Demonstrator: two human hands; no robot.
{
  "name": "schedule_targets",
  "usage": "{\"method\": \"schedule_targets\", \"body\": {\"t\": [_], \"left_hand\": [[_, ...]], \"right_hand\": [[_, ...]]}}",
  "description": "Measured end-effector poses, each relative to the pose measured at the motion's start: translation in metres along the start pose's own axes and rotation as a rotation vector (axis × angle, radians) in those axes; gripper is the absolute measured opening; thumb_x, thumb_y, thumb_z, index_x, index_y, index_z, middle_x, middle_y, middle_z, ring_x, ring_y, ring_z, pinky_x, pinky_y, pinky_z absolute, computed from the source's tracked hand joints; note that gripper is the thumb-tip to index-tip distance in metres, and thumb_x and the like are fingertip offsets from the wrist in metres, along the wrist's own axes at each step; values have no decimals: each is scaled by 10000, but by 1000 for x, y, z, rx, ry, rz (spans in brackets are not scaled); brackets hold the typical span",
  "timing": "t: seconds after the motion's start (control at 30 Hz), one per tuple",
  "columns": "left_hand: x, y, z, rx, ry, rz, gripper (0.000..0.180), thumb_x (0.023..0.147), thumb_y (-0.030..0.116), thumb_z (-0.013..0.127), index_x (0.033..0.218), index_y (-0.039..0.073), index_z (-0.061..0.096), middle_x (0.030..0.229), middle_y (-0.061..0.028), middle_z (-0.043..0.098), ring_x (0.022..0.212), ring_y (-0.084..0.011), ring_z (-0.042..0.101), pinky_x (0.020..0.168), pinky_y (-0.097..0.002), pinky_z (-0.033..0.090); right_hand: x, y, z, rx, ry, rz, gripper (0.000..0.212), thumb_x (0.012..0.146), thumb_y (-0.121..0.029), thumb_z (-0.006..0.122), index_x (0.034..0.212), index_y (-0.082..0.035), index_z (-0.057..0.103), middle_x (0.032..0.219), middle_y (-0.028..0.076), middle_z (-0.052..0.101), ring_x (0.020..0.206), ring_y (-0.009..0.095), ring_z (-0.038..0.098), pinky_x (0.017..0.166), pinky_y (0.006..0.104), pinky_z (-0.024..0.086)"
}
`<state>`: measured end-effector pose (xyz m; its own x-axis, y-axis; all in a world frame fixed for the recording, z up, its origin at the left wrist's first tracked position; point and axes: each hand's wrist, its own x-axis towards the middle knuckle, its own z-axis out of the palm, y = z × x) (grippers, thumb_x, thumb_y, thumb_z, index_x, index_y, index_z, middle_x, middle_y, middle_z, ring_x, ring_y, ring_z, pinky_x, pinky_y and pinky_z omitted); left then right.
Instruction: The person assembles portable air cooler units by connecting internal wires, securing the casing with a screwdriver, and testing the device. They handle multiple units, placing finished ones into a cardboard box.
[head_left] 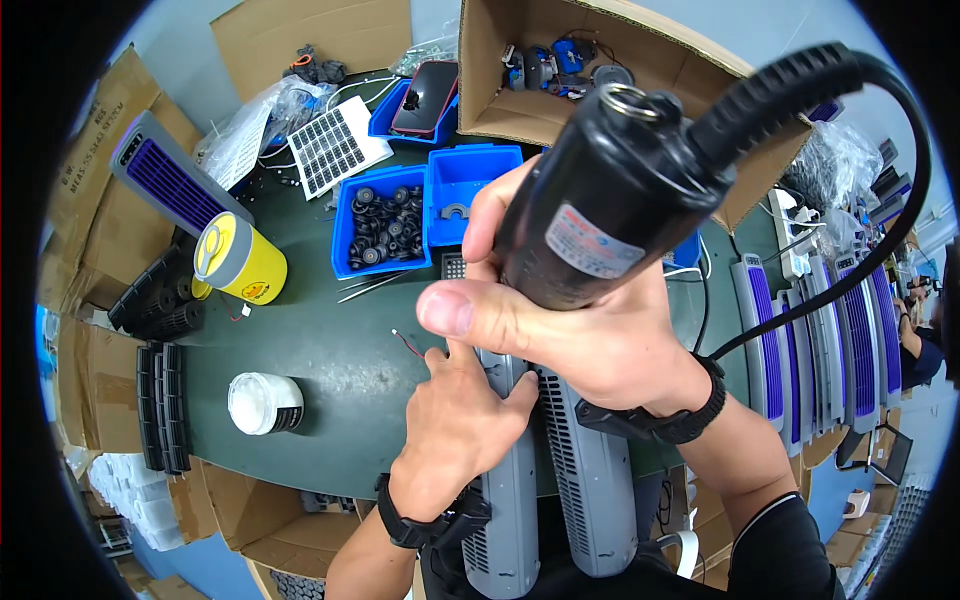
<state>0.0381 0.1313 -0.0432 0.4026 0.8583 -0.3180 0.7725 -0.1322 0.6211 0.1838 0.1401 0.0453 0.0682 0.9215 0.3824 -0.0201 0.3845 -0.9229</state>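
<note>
I have my right hand [580,320] wrapped tight around a black electric screwdriver [610,200], its coiled cord arching off to the right, and the tool stands nose-down over the grey slatted housing [560,480] that runs toward my body. My left hand [460,420] lies flat on that housing, fingers spread, pinning it in place rather than clasping anything. The driver tip is hidden behind my hand, so I cannot tell whether it sits in a screw.

I judge the fastening to be under way: a loose red wire [408,345] lies just left of the housing's far end, and to the right of the housing a row of grey-and-purple units [800,340] stands lined up, which look finished. How many screws remain I cannot say.

The housing rests on a dark green bench [330,380]. Beyond it sit blue bins [420,215] of small black parts; left of it, a yellow cup [240,260] and a white jar [265,403]. An open cardboard box [490,70] stands behind, and more cartons ring the bench in a crowded workshop.
</note>
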Motion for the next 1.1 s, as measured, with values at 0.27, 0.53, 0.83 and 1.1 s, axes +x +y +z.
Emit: {"method": "schedule_targets", "body": {"t": [0.27,0.53,0.83,1.1], "left_hand": [[-2,-3,2,-40,74,106,457,937,320,637,1266,3,623,1243,-284,653,1110,-462,632,896,-526,492],[-6,-1,-7,-31,62,76,851,878,370,738,1520,39,288,1236,-341,615,1063,-542,652,911,-573,538],[-83,31,-28,-310,189,81,931,779,281,912,1513,35,393,1355,-250,598,1205,-392,654,1036,-459,516],[-90,22,-5,-430,282,77,967,774,205,920,1529,6,349,1310,-246,613,1191,-333,656,1027,-425,512]], "right_hand": [[3,0,1,-8,-154,79,441,792,-187,927,1121,-34,676,973,15,683,880,114,616,804,302,516],[11,-22,-6,81,-112,78,368,763,-103,940,995,-57,658,827,21,649,745,102,627,673,262,514],[29,53,-64,6,134,64,329,861,-208,895,1011,-44,653,783,19,689,701,83,642,635,258,535],[30,69,-65,14,152,81,328,865,-217,892,1007,-49,649,793,27,692,701,93,642,636,263,537]]}}
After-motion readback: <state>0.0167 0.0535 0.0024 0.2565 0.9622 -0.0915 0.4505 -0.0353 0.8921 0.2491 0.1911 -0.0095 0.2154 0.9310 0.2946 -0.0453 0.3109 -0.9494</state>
